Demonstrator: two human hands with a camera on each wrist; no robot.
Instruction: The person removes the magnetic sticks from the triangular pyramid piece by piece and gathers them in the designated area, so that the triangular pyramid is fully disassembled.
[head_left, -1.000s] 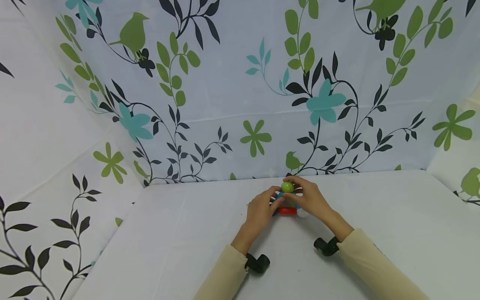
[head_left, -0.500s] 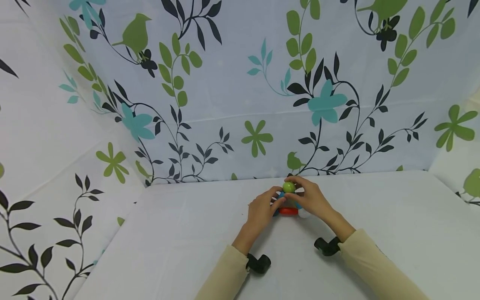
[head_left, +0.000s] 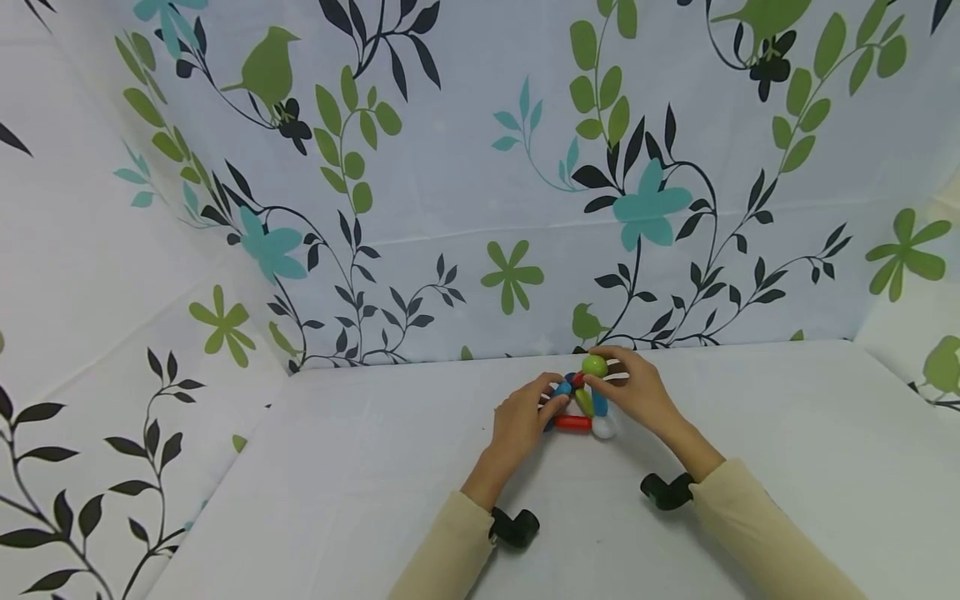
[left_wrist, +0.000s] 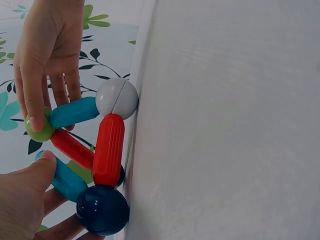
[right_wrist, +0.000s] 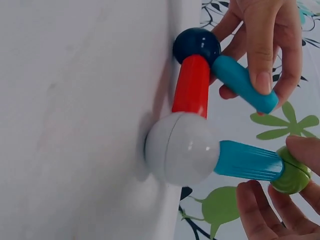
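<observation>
1. Toward the far edge of our counter [head_left: 405,467] we've a ball-and-rod frame [head_left: 585,403], part-built.
2. L grip [head_left: 521,417] pinches L blue rod [right_wrist: 240,80]; its upper end's w/o a ball.
3. R grip [head_left: 636,385] pinches green ball [head_left: 595,366] atop R blue rod [left_wrist: 75,112].
4. Done: front red rod [left_wrist: 109,150] joins white ball [left_wrist: 117,98] & navy ball [left_wrist: 103,210].
5. To do, prob.: close gap betw. L blue rod & green ball.

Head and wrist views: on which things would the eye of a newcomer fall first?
Probably on the bird-and-leaf cloth filling the background. Next, above the white table, the right hand pinches a lime-green ball. Beside it, a bright red rod joins a white ball and a dark blue ball.
</observation>
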